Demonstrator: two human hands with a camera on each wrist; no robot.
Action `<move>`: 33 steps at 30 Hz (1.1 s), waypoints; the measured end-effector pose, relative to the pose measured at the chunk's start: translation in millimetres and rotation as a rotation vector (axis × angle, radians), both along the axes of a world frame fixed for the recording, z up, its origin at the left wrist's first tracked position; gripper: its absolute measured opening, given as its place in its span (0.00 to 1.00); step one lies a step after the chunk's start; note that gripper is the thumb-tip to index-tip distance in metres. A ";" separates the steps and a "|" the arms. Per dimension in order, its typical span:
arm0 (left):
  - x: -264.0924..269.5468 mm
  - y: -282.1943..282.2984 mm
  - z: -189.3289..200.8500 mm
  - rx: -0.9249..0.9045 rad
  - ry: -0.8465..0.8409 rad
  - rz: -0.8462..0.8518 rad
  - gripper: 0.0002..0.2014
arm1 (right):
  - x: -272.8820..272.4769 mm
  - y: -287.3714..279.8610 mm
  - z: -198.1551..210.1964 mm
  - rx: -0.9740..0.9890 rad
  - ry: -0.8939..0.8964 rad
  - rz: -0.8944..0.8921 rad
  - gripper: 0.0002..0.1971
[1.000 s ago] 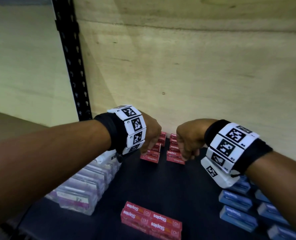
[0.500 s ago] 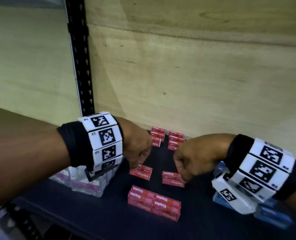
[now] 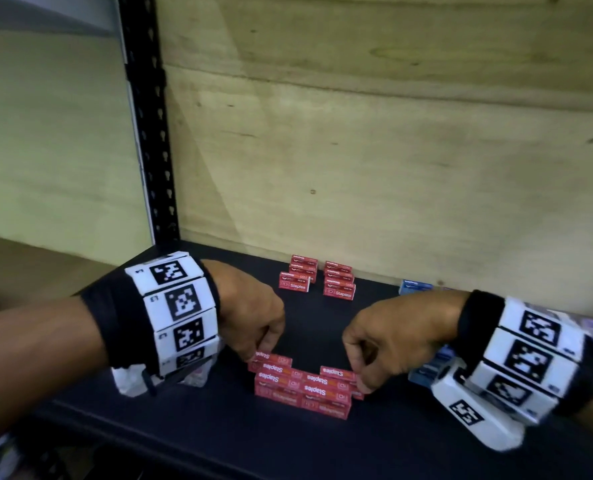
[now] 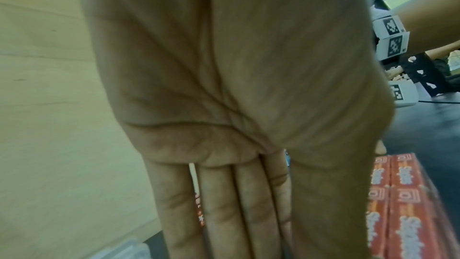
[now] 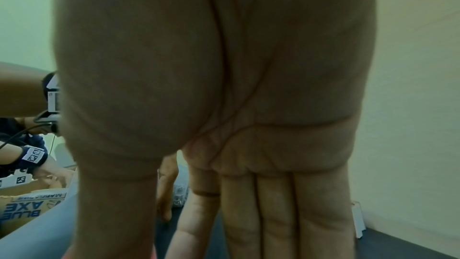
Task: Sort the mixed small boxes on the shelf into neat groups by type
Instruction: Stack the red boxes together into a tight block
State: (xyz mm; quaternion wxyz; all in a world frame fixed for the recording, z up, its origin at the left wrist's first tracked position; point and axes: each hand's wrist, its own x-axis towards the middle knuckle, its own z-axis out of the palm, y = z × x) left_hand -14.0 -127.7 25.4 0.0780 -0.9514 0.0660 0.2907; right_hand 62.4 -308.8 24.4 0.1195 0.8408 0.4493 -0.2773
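We have brought two red staple boxes, one pinched in our left hand (image 3: 253, 320) and one in our right hand (image 3: 388, 344), forward against the front red stack (image 3: 303, 388) (reds nearly grouped).

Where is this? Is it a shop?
Probably a stockroom or supply shelf, not surely a shop: a black shelf on a slotted metal post, red Staples boxes in stacks, blue boxes beside them.

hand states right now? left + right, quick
Left hand: fingers pinching a red staples box at the near stack's left end.
Right hand: fingers pinching another red staples box at its right end.
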 end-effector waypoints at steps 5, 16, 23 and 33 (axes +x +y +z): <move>-0.5 4.4 -0.3 -0.078 0.056 0.015 0.17 | -2.6 -1.3 1.6 -0.007 0.022 0.014 0.12; 3.4 0.5 1.1 -0.111 0.136 0.044 0.18 | 9.0 0.6 1.7 -0.009 0.115 0.044 0.15; 6.9 -7.0 5.2 -0.102 0.178 0.015 0.17 | 13.9 3.9 -1.2 0.007 0.132 0.046 0.15; 8.6 -7.9 7.4 -0.101 0.203 0.033 0.17 | 17.3 8.6 -4.6 0.002 0.129 0.062 0.13</move>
